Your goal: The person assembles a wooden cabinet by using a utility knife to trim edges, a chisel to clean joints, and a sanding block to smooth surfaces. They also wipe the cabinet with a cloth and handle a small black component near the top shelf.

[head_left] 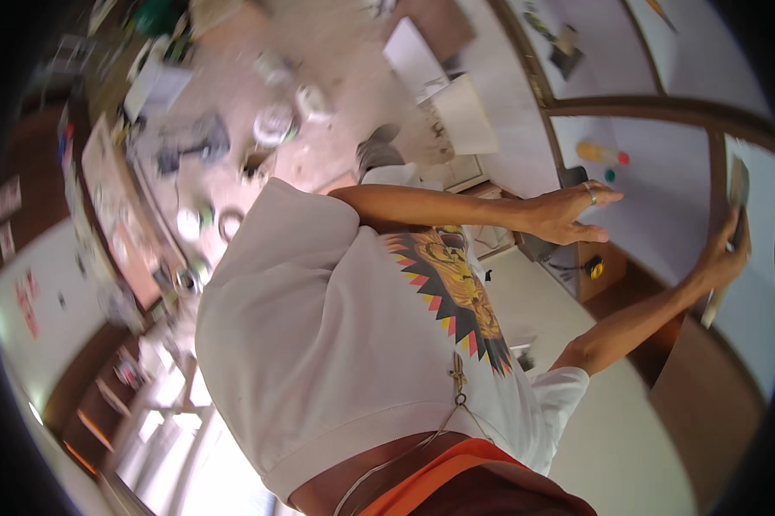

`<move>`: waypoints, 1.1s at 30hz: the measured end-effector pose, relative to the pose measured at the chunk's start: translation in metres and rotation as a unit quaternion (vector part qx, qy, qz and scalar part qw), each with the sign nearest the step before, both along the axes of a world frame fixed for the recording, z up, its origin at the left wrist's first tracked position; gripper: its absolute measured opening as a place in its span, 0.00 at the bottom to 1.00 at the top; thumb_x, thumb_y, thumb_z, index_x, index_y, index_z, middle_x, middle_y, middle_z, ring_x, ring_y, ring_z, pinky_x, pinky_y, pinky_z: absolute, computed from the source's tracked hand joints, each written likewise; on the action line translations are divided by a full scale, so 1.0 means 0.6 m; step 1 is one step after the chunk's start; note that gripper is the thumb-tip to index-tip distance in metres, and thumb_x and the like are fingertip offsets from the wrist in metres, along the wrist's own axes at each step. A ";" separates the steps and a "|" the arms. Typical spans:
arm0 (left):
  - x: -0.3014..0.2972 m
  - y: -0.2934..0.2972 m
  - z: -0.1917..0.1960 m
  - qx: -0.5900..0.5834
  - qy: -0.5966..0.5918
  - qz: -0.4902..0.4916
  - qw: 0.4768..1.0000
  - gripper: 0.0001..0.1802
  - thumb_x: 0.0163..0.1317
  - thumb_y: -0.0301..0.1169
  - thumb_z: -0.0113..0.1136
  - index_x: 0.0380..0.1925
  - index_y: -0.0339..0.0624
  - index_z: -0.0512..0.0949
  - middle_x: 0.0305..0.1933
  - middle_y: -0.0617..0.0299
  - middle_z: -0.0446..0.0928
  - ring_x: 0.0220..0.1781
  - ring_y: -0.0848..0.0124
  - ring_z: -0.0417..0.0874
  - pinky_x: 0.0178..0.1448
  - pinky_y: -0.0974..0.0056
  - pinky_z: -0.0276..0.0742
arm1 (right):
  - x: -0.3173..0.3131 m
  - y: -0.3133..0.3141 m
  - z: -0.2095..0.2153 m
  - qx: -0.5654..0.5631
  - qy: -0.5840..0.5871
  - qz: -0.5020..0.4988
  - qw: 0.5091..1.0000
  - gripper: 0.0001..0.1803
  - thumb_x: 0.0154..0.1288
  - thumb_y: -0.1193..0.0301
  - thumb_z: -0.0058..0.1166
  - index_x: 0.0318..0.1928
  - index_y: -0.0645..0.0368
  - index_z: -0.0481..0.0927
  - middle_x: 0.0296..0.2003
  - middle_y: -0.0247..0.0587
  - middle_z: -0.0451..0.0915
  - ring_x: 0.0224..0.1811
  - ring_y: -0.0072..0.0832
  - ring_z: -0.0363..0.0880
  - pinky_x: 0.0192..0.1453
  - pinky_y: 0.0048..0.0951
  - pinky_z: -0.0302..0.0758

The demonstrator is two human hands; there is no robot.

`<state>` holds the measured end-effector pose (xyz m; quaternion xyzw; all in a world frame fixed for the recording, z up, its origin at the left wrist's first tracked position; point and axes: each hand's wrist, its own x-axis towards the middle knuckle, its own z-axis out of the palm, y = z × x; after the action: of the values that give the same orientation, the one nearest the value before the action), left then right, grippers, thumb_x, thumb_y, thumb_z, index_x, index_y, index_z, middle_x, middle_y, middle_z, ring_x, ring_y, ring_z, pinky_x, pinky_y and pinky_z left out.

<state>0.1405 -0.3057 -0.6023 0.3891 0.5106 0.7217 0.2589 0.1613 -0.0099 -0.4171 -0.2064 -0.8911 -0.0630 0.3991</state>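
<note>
Left hand [568, 215]: nothing in it as far as I can see, fingers loose and spread a bit, stretched out in front of the shelf unit [663, 108]. Looks like it's out there for reach, or just for balance, hard to say from my end
Right hand [728, 254]: fingers curled round a flat strip [739, 182], so I'd call that a grasp, though blur hides the exact contact
Flat strip: out at the far right, by the pale panel, poking out on both sides of the fist. My guess is it's gripped mid-length to keep it steady. Greyish, thin, blade-like, can't tell if metal or plastic
Shelf unit: brown edging that looks like wood, smooth pale panels, boxy compartments bent by the lens
Bottle [592, 154]: orangey, rounded, red cap, inside a compartment near the left hand; standing or lying, I can't tell. Probably parked there to be out of the way
Yellow round thing [594, 267]: chunky with a dark middle, below the left hand in my view
Shirt [310, 344]: soft white fabric, big folds, jagged-edged print on the chest
</note>
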 end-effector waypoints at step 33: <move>-0.070 -0.317 -0.062 0.052 -0.241 0.009 0.969 0.41 0.82 0.55 0.39 0.80 0.34 0.51 0.83 0.47 0.53 0.83 0.56 0.58 0.83 0.56 0.55 | -0.030 -0.497 -0.552 -0.495 -0.110 0.203 0.838 0.35 0.81 0.52 0.45 0.78 0.61 0.62 0.74 0.58 0.67 0.78 0.50 0.63 0.79 0.42 0.60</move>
<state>0.0984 -0.4961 -0.6394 0.2121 0.3982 0.8220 0.3476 0.1435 -0.3081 -0.7481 -0.1820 -0.8637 0.4464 0.1469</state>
